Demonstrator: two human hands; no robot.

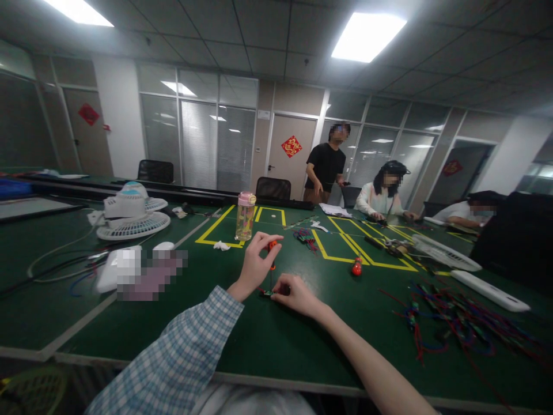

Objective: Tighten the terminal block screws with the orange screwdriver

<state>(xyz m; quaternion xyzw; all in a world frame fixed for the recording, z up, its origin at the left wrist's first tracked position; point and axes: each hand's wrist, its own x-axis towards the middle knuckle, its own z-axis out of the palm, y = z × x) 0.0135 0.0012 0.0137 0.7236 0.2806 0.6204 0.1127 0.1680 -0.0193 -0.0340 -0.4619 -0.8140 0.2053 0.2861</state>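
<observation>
A screwdriver (pixel 272 266) with an orange and black handle stands upright, its handle between the thumb and fingers of my left hand (pixel 256 259). Its thin shaft points down at a small green circuit board (pixel 266 294) on the table. My right hand (pixel 298 295) is closed on the board's right side, thumb and fingers pinched together. A short bit of red wire shows at the board's left end. The exact contact of the screwdriver tip is too small to make out.
Beyond my hands stands a pink-lidded bottle (pixel 245 218), near a crumpled tissue (pixel 222 246). A red tool (pixel 356 266) lies to the right, before tangled wired boards (pixel 458 323). White fan parts (pixel 132 216) are at left. Three people are across the green table (pixel 181 323).
</observation>
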